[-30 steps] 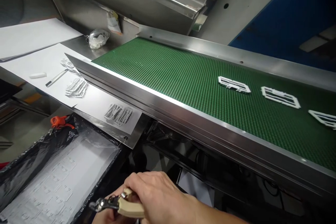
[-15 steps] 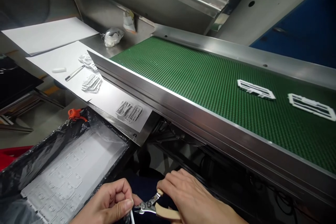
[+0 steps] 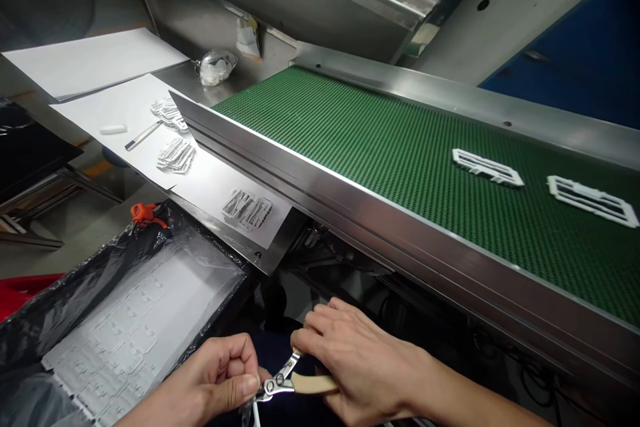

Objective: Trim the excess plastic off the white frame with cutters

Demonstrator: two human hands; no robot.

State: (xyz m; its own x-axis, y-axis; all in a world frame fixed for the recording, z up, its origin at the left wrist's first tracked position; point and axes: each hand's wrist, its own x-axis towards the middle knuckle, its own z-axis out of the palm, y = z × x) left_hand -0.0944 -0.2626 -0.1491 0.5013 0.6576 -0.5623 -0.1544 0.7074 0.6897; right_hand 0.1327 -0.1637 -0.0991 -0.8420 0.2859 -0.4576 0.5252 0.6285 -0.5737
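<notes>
Low down and near, the right hand (image 3: 360, 363) holds small cutters (image 3: 295, 380) with tan handles, and its fingers (image 3: 320, 323) are closed around those handles. The metal tip of the cutters points left, and the blades are a little apart. The left hand (image 3: 213, 380) is just to the left of the tip, with its fingers (image 3: 240, 388) pinched shut on a thin white piece (image 3: 255, 413) that hangs down right at the tip. The piece is too small to tell what it is. Both hands are close together, in front of a dark space under the belt. To the left of the hands is a bin lined with a black bag (image 3: 75, 300), and flat white parts (image 3: 125, 340) lie inside it. An orange clip (image 3: 145, 213) sits on the far edge of the bin. Farther away on the left is the bench (image 3: 210, 180) with white paper on it. Small piles of white bits (image 3: 247, 208) lie on the paper, and a pen (image 3: 143, 136) is there too. On the right, a long green belt (image 3: 375, 147) runs between shiny metal sides. Two white frames (image 3: 487, 167) lie on the belt, far off to the right, well apart from the hands. A clear bag (image 3: 216, 67) rests at the far end of the bench
</notes>
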